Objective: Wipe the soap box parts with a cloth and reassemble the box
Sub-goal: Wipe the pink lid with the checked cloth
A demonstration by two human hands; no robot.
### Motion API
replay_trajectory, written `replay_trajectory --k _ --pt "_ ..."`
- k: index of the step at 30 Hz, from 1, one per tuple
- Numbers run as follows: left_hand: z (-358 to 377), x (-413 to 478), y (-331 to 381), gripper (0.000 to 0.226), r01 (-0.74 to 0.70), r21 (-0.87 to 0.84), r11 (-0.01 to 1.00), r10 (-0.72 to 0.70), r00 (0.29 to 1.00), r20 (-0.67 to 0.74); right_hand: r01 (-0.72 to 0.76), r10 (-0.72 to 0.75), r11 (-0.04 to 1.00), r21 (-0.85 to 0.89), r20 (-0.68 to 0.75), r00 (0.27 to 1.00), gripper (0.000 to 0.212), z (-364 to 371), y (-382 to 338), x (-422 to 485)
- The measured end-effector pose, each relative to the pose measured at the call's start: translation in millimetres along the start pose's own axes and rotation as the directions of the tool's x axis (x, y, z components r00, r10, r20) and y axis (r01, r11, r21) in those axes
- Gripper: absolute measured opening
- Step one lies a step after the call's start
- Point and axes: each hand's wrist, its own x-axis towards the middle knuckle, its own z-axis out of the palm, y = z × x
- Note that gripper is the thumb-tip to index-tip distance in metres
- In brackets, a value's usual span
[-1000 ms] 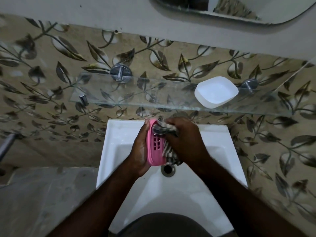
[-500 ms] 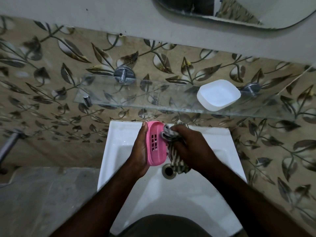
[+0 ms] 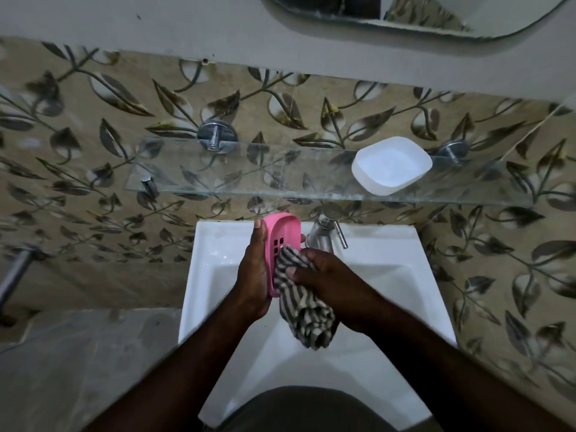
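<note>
The white box part (image 3: 391, 165) sits on the glass shelf (image 3: 249, 179) near its right end, open side up, and only its white inside shows. The sink (image 3: 389, 275) is under the shelf, with the tap (image 3: 324, 233) at its back edge. Over the middle of the sink the left hand (image 3: 254, 275) holds the pink tray (image 3: 282, 238) up on its edge, its grip closed round the tray. The tray's long side runs from the person toward the wall, and its hollow side with the little square holes faces right. The right hand (image 3: 327, 275) has its grip closed on the striped cloth (image 3: 304, 310) and presses it into the tray's lower half. The loose end hangs down into the sink. A moment ago the cloth was higher, beside the holes; now it has slid down and its hanging end covers the drain
</note>
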Motion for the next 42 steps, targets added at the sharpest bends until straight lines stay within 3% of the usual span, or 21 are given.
replay_trajectory --k 1,3,5,7,11,13,15,18,23,27,32,36,39,42 --pt "3 0 3 0.074 0.001 -0.025 1.000 0.000 1.000 0.024 -0.036 0.027 0.977 0.209 0.045 0.999 0.021 -2 -4 -1" --pt "8 2 7 0.068 -0.020 -0.055 0.998 0.022 0.999 0.045 -0.021 0.008 0.887 0.461 0.030 1.000 0.027 -8 -13 -2" --pt "8 4 9 0.068 -0.025 -0.085 0.996 0.027 0.999 0.020 0.066 -0.041 0.789 0.611 -0.054 0.998 0.032 -17 -18 -2" --pt "4 6 9 0.074 -0.013 -0.129 0.992 0.014 1.000 0.002 0.121 -0.064 0.746 0.655 -0.111 0.992 0.037 -30 -19 -3" --pt "-4 8 7 0.074 0.004 -0.151 0.989 0.004 0.999 0.054 0.114 -0.037 0.929 0.352 -0.217 0.975 0.036 -40 -10 -10" --pt "-3 7 7 0.075 0.006 -0.146 0.989 0.002 0.998 0.055 0.158 -0.109 0.976 0.151 -0.289 0.951 0.029 -33 -8 -13" --pt "1 5 5 0.078 0.028 -0.148 0.989 -0.021 0.999 0.048 0.198 -0.230 0.971 -0.134 -0.288 0.930 0.021 -21 -6 -12" --pt "4 4 4 0.074 0.039 -0.128 0.991 -0.033 0.998 0.045 0.191 -0.329 0.860 -0.473 -0.229 0.916 0.022 0 3 -8" --pt "8 -2 -2 0.070 0.031 -0.165 0.986 -0.027 0.999 0.028 0.214 -0.398 0.867 -0.450 -0.368 0.840 0.010 8 -12 6" --pt "9 -1 8 0.074 0.003 -0.224 0.975 0.002 1.000 0.023 0.249 -0.464 0.715 -0.653 -0.177 0.868 0.012 5 -13 2" --pt "12 -1 1 0.074 0.034 -0.192 0.981 -0.040 0.999 -0.028 0.177 -0.390 0.715 -0.677 -0.176 0.904 0.014 -4 1 -1" --pt "18 0 2 0.068 0.036 -0.130 0.991 -0.031 0.999 0.036 0.135 -0.342 0.849 -0.511 -0.336 0.877 0.014 -6 -7 12" --pt "12 0 10 0.061 0.007 -0.097 0.995 -0.006 1.000 0.001 0.193 -0.216 0.976 -0.096 -0.410 0.886 0.015 -15 -12 15" --pt "4 3 11 0.057 -0.026 -0.115 0.993 0.024 1.000 -0.017 0.223 -0.160 0.965 0.141 -0.361 0.919 0.023 -28 -16 6"
